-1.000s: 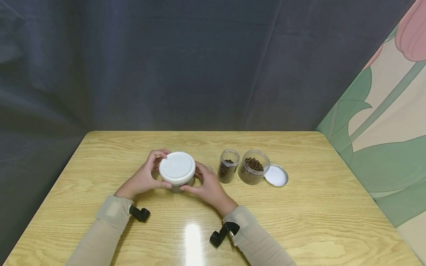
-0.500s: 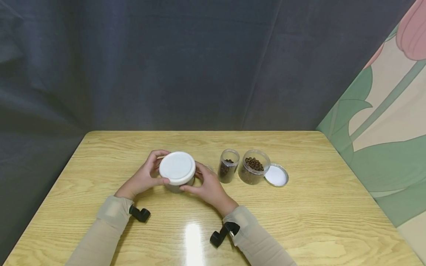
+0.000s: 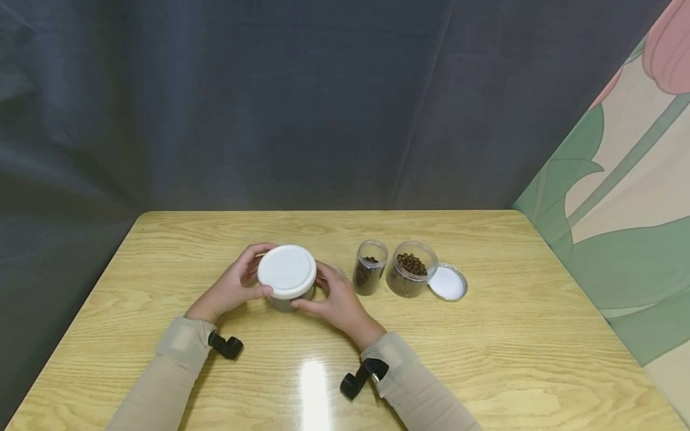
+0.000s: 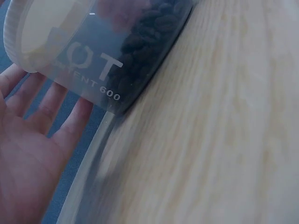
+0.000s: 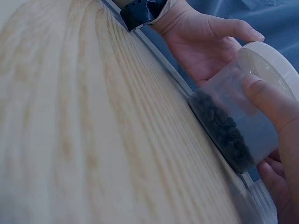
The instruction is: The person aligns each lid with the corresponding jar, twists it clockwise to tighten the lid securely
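Note:
A clear plastic jar [image 4: 88, 60] with a broad white screw lid [image 3: 287, 271] stands upright on the table, with a layer of dark beans [image 5: 222, 128] at its bottom. Printed letters and "600" show on its side in the left wrist view. My left hand [image 3: 234, 287] holds the lid's rim from the left, thumb at the front edge and fingers behind. From the right, my right hand [image 3: 342, 302] grips the jar's body below the lid, its thumb [image 5: 264, 95] across the front wall. The right fingers are partly hidden behind the jar.
Right of my hands stand a narrow clear jar [image 3: 364, 284] and a wider one [image 3: 404, 287], both uncovered with brown beans inside. A round lid [image 3: 448, 282] with a white inside lies beside them. Behind the table [image 3: 517, 341] hangs a dark curtain [image 3: 302, 108].
My left thumb has slid slightly left along the lid's front edge, off the jar's body. The right hand and the jar have stayed in place.

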The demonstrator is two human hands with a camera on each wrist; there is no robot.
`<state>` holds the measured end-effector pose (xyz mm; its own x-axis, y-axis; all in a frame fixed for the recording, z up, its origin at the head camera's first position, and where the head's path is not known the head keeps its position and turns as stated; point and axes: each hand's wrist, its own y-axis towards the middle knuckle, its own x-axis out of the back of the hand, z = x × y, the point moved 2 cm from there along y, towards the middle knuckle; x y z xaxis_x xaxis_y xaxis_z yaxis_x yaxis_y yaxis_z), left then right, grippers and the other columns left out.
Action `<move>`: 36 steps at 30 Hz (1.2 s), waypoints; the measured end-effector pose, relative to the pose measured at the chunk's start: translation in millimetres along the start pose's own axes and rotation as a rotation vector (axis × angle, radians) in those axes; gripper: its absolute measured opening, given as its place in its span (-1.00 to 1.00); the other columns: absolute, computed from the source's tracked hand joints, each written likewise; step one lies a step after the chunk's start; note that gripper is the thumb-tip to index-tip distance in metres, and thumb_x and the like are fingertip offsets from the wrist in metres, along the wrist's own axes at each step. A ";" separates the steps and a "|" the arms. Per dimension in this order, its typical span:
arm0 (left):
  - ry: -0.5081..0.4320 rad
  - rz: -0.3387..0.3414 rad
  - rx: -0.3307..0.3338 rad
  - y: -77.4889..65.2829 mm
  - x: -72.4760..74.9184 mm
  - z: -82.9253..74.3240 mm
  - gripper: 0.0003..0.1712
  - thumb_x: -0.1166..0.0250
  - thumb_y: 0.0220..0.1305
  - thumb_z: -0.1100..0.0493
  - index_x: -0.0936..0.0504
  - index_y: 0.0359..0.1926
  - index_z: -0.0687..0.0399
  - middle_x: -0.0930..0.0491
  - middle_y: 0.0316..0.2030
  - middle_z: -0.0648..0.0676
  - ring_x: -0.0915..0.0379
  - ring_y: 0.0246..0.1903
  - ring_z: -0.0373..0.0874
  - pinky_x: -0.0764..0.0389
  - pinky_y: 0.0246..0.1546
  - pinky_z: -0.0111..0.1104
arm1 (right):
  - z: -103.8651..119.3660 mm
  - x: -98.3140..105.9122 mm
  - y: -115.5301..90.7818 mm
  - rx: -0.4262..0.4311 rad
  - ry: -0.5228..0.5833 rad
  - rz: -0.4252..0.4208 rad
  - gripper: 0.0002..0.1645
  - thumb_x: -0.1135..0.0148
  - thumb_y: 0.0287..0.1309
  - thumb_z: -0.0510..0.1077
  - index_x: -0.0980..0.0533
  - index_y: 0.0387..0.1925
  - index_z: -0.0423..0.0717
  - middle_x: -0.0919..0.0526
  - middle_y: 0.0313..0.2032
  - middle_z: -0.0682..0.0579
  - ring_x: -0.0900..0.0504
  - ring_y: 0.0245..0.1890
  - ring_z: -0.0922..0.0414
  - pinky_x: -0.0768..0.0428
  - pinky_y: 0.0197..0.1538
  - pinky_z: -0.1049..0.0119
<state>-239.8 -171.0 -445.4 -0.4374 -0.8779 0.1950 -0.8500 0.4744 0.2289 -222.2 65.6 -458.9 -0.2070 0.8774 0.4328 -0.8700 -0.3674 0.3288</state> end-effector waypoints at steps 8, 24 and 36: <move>-0.030 0.033 -0.038 -0.2 1.7 5.8 -0.08 -0.42 0.30 0.24 -0.11 0.54 0.20 -0.23 0.43 0.24 -0.26 0.34 -0.31 -0.29 0.36 -0.53 | -1.3 -0.4 0.6 0.010 -0.010 0.003 0.04 -0.69 -0.13 -0.17 -0.37 0.39 -0.26 -0.53 0.24 -0.18 -0.55 0.23 -0.02 -0.54 0.25 0.42; -0.108 -0.031 0.009 -1.1 -1.2 9.4 0.08 -0.59 0.06 0.28 -0.02 0.39 0.30 -0.17 0.38 0.28 -0.20 0.33 -0.37 -0.27 0.34 -0.60 | -2.0 -0.1 -0.1 -0.011 -0.021 0.000 0.07 -0.70 -0.16 -0.15 -0.36 0.39 -0.24 -0.54 0.23 -0.17 -0.54 0.23 0.00 -0.53 0.25 0.43; -0.176 0.040 -0.006 -3.7 2.1 14.4 -0.03 -0.42 0.28 0.31 -0.06 0.56 0.22 -0.22 0.46 0.02 -0.19 0.40 -0.31 -0.25 0.39 -0.53 | -1.6 0.4 -0.8 0.000 -0.039 0.003 0.08 -0.70 -0.15 -0.13 -0.35 0.40 -0.25 -0.53 0.24 -0.17 -0.55 0.23 0.00 -0.53 0.25 0.44</move>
<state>-241.8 -175.6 -459.6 -0.5157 -0.8561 0.0346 -0.8295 0.5090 0.2297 -222.4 66.8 -460.3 -0.1921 0.8637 0.4660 -0.8694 -0.3701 0.3274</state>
